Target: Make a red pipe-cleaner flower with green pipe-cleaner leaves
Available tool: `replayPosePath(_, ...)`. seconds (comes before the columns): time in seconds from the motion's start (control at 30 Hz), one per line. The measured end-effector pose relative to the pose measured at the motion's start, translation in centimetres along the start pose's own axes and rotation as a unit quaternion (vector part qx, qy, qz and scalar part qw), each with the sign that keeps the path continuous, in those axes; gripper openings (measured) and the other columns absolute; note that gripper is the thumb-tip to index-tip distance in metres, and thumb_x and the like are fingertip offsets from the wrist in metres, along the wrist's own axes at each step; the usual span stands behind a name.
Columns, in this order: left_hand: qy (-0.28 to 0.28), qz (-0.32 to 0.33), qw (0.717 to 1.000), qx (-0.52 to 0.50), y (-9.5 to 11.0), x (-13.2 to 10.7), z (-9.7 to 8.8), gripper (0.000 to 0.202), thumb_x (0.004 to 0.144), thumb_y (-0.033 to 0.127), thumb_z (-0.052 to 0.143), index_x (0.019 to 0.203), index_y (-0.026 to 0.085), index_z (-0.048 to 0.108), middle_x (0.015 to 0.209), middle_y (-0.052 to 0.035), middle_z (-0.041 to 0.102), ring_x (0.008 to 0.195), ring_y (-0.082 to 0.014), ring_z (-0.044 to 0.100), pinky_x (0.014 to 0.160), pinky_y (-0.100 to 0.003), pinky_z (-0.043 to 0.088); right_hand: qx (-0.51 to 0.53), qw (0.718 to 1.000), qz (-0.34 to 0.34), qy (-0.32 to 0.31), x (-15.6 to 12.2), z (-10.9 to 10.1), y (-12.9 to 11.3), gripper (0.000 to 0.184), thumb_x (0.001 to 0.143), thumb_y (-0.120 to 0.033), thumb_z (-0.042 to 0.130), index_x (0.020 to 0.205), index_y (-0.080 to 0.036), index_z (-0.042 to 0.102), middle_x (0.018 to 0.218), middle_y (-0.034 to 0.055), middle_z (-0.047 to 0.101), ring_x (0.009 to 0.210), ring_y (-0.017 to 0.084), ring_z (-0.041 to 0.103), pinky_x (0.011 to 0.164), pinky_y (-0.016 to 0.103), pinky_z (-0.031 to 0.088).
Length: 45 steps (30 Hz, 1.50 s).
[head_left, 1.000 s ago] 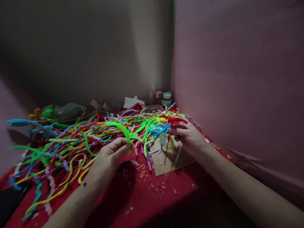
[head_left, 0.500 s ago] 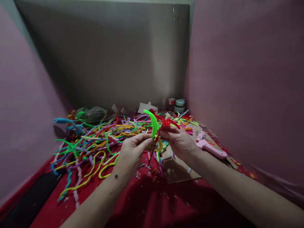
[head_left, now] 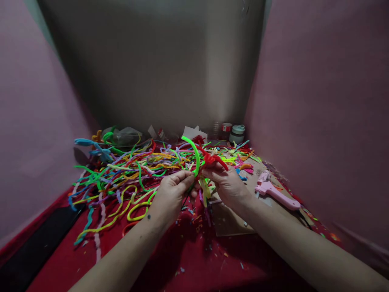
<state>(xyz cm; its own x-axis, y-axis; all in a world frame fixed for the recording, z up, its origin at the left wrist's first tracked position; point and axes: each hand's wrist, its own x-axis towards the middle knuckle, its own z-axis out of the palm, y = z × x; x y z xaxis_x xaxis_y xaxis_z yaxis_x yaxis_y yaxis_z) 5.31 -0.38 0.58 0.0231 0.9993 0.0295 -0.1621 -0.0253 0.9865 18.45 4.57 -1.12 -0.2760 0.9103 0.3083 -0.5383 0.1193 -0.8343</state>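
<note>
Between thumb and fingers, my left hand pinches the lower end of a bright green pipe-cleaner leaf, which curves upward. My right hand is closed on a red pipe-cleaner flower with pale tips at its centre. The two hands nearly touch, and the leaf's base meets the flower's stem there. A thin dark stem runs down beneath my left fingers. Where leaf and stem join is mostly hidden by my fingertips.
Many loose coloured pipe cleaners cover the red cloth. A pink glue gun lies on cardboard at the right. A lidded jar and white paper are at the back. Pink panels flank both sides.
The green leaf has turned and now appears narrower, more edge-on. The red flower has tilted slightly lower in my right hand. The whole view has shifted a little.
</note>
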Motion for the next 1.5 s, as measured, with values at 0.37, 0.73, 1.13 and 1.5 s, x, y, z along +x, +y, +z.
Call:
replayPosePath(0.37,0.007,-0.009,1.000,0.017,-0.5,0.0,0.2,0.025,0.076,0.034,0.060,0.063,0.014,0.051,0.054,0.0039,0.049,0.043,-0.0053,0.042,0.042,-0.018,0.033,-0.048,0.999,-0.015,0.010,-0.5,-0.2,0.3,0.013,0.062,-0.024,0.071,0.073,-0.020,0.066,0.073,-0.0012,0.065,0.069,0.014,0.056,0.074,0.030,0.044)
replayPosePath(0.73,-0.025,-0.070,0.997,0.017,-0.6,-0.2,0.0,0.023,0.075,0.036,0.056,0.067,0.016,0.047,0.052,0.0057,0.046,0.036,-0.0029,0.034,0.036,-0.015,0.022,-0.015,1.000,0.007,0.008,-1.4,0.3,0.3,0.012,0.062,-0.019,0.071,0.072,-0.020,0.066,0.069,-0.0025,0.062,0.065,0.012,0.053,0.069,0.027,0.044)
replayPosePath(1.13,0.018,-0.013,0.995,0.097,-0.5,-0.6,1.1,0.023,0.079,0.038,0.051,0.073,0.018,0.044,0.052,0.0072,0.042,0.040,-0.0037,0.034,0.039,-0.016,0.026,0.011,0.999,-0.034,0.034,-1.1,0.2,1.1,0.013,0.062,-0.014,0.071,0.073,-0.020,0.067,0.069,-0.0036,0.062,0.065,0.010,0.052,0.069,0.023,0.042)
replayPosePath(1.5,0.055,0.183,0.898,0.396,-1.8,-0.4,0.3,0.015,0.084,0.026,0.044,0.071,0.018,0.046,0.057,0.0054,0.041,0.051,-0.0081,0.036,0.052,-0.021,0.030,-0.007,0.998,-0.048,0.036,-1.4,0.3,1.3,0.014,0.065,-0.013,0.069,0.078,-0.019,0.069,0.069,-0.0030,0.062,0.066,0.010,0.051,0.073,0.025,0.042)
